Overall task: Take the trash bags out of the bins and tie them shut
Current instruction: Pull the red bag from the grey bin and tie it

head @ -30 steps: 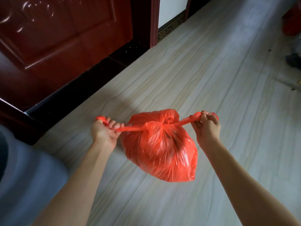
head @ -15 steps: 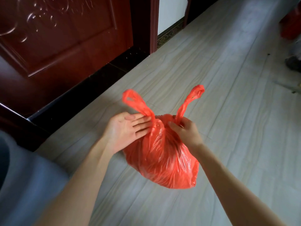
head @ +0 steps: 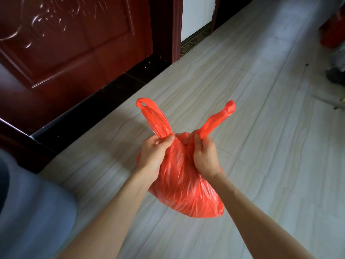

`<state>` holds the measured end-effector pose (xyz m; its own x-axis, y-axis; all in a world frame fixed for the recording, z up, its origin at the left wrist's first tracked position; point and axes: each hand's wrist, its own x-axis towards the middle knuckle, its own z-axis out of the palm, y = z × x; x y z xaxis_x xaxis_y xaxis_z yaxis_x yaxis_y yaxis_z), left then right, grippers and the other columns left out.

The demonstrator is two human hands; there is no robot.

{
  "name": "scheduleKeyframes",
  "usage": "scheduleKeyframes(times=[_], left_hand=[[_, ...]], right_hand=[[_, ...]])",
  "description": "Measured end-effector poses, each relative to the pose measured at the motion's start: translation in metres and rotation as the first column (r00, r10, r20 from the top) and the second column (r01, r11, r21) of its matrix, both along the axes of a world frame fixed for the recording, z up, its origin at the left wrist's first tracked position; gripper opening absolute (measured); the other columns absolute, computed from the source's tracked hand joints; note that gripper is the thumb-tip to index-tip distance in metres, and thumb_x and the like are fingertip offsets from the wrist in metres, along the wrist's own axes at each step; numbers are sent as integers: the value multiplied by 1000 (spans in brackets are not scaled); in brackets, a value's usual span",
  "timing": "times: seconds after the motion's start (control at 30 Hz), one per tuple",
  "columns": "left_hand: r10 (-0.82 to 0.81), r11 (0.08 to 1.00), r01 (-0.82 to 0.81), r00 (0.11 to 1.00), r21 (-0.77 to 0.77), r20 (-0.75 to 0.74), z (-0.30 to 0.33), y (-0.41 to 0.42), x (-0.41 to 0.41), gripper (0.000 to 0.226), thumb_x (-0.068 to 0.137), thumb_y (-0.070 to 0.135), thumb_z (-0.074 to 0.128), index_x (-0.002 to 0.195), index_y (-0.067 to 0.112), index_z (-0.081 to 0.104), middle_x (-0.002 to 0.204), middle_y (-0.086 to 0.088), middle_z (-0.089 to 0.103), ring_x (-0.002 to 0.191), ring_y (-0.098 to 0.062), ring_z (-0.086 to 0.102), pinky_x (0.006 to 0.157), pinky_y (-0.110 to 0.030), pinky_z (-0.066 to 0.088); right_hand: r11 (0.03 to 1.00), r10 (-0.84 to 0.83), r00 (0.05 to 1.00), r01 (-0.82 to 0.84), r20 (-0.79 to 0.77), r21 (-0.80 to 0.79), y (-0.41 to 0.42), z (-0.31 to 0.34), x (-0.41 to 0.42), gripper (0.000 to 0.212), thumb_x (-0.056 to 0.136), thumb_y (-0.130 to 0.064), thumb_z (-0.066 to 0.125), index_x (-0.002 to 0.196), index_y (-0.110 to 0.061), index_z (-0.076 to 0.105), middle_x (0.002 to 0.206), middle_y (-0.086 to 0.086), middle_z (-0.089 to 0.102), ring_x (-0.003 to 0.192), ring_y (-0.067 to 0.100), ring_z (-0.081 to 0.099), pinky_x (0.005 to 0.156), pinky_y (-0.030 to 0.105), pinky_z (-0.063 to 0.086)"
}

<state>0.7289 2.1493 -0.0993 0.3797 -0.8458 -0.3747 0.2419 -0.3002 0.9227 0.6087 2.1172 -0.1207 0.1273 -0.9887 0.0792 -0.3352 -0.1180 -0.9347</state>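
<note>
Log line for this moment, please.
left hand: pinches left handle | right hand: grips right handle | red trash bag: off floor

We see a glossy orange-red trash bag over a pale grey floor streaked like wood grain, beside a dark red-brown door embossed with scrollwork.

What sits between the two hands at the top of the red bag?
In the head view, only the bunched neck of the red bag lies between the left hand and the right hand; each grips a handle base.
</note>
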Motion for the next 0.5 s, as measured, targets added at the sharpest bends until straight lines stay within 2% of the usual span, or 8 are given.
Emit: scheduleKeyframes(times=[0.1, 0.17, 0.23, 0.33, 0.4, 0.47, 0.5], left_hand=[[-95, 995, 94, 984, -16, -152, -1, -2, 2, 24, 79, 19, 65, 95, 1, 70, 104, -21, 70, 101, -33, 66, 100, -48, 47], [-63, 998, 61, 990, -21, -127, 0, -4, 1, 17, 85, 14, 61, 91, 0, 70, 97, -20, 72, 95, -32, 69, 96, -43, 50], [16, 999, -16, 1000, -33, 7, 1, -6, 0, 11, 85, 12, 61, 78, 9, 70, 79, -9, 72, 79, -24, 69, 87, -36, 53], [32, 998, -18, 971, -59, 238, 0, -7, 1, 16, 84, 17, 64, 70, 22, 64, 70, 4, 66, 71, -14, 62, 80, -33, 50], [14, 998, 8, 944, -64, 330, -2, -9, 1, 14, 84, 20, 64, 70, 23, 62, 71, 5, 65, 71, -14, 62, 79, -32, 49], [-5, 999, 25, 908, -41, 419, -5, -14, 1, 9, 82, 21, 66, 75, 18, 61, 73, 2, 65, 74, -18, 63, 76, -30, 47], [-20, 999, 36, 881, -25, 473, -8, -17, 0, 11, 81, 22, 67, 76, 15, 60, 76, -2, 65, 77, -21, 63, 75, -30, 46]], right_hand=[[992, 17, 993, -32, 120, 122, -9, 7, -1, 37, 98, -4, 29, 70, -12, 52, 69, -8, 60, 59, -13, 56, 67, 5, 40], [982, 81, 990, -99, 113, 163, -11, 11, 1, 28, 98, -5, 27, 80, -7, 48, 70, -13, 60, 60, -17, 58, 67, 5, 41], [977, 130, 990, -138, 58, 161, -10, 14, 4, 23, 99, -7, 27, 84, -7, 44, 68, -18, 56, 58, -16, 57, 60, 5, 40], [990, 93, 993, -85, -70, 111, -12, 8, 1, 22, 99, -12, 31, 81, -9, 44, 65, -9, 49, 61, 5, 50, 63, 23, 34], [992, 61, 997, -56, -39, 110, -13, 0, -2, 23, 98, -10, 33, 81, -5, 47, 69, 5, 54, 69, 21, 49, 68, 31, 35], [987, 44, 997, -53, 61, 152, -11, -6, -3, 27, 97, -9, 35, 79, 3, 50, 78, 29, 56, 75, 38, 49, 77, 41, 42], [983, 39, 992, -60, 116, 176, -10, -7, -4, 28, 97, -9, 35, 77, 1, 51, 76, 30, 54, 72, 39, 48, 76, 43, 43]])
